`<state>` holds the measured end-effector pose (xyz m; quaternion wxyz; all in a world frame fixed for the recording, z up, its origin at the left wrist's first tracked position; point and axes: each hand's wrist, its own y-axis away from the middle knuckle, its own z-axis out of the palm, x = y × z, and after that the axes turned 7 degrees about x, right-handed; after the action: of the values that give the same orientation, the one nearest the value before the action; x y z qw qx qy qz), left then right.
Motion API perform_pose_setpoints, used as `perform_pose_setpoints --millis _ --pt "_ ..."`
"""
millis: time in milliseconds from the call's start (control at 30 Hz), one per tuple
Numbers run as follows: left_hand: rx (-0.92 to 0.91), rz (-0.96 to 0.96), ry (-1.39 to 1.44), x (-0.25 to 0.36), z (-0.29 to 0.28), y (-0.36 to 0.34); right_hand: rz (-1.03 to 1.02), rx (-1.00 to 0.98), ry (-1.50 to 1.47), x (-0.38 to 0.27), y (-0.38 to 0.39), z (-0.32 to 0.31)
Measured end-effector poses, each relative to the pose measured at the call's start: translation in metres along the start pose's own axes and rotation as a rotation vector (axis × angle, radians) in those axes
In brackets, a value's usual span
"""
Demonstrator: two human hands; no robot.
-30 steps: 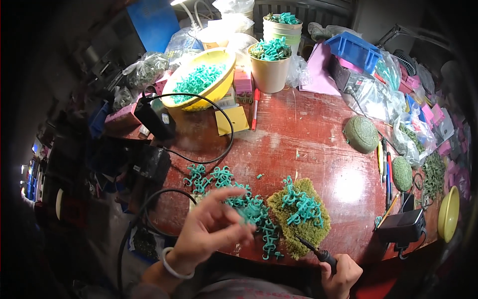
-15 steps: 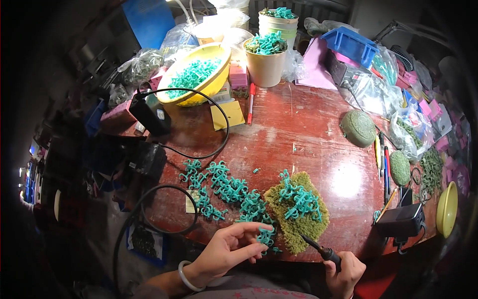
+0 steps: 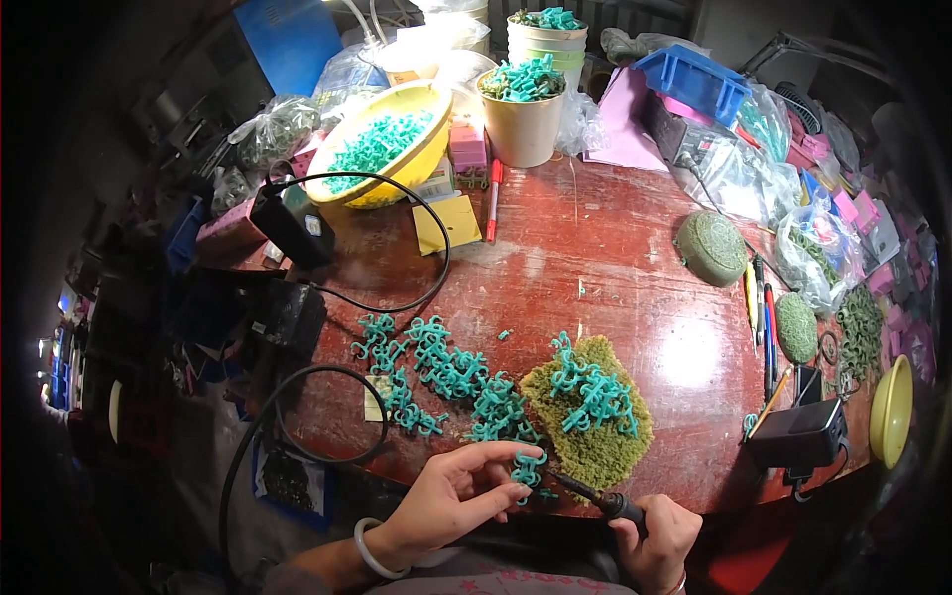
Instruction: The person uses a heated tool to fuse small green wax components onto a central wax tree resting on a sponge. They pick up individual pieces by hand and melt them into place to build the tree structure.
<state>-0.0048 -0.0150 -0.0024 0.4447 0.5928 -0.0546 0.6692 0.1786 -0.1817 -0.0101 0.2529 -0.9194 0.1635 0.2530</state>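
Note:
Between the thumb and forefinger of my left hand [image 3: 466, 491] is a small, curly teal piece [image 3: 528, 468], near the table's front edge. My right hand [image 3: 659, 540] grips the dark handle of a soldering iron [image 3: 610, 503]. Its thin dark tip points left, close beside the teal piece; whether they touch I cannot tell. Just beyond the iron lies a rough green-brown sponge-like pad [image 3: 605, 456], with a cluster of teal pieces [image 3: 595, 392] on top. More teal pieces [image 3: 451, 372] form a long heap on the red table, left of the pad.
A yellow basin [image 3: 436, 149] of teal pieces and a filled white bucket [image 3: 526, 129] stand at the back. Black cable [image 3: 446, 258] loops over the left side. Green round blocks [image 3: 712, 248], pens [image 3: 771, 337] and a black box [image 3: 798, 436] lie at right.
My right hand has moved left, bringing the soldering iron's tip from over the pad to beside the teal piece. My left hand keeps its pinch, and the whole view has shifted slightly.

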Motion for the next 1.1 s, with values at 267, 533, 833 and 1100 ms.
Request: perform_pose_setpoints --millis 267,533,833,1100 --pt "-0.011 -0.004 -0.002 0.0 -0.001 -0.001 -0.018 0.015 -0.009 -0.001 -0.002 0.002" --pt "-0.008 -0.011 -0.013 0.002 -0.001 0.0 -0.023 -0.005 0.016 0.001 -0.001 0.004" --pt "-0.014 -0.03 -0.008 0.002 -0.002 0.002 0.007 0.067 0.187 0.011 0.007 -0.005" --pt "-0.029 -0.036 -0.009 0.002 0.001 0.0 -0.011 0.007 -0.036 -0.002 -0.004 0.002"
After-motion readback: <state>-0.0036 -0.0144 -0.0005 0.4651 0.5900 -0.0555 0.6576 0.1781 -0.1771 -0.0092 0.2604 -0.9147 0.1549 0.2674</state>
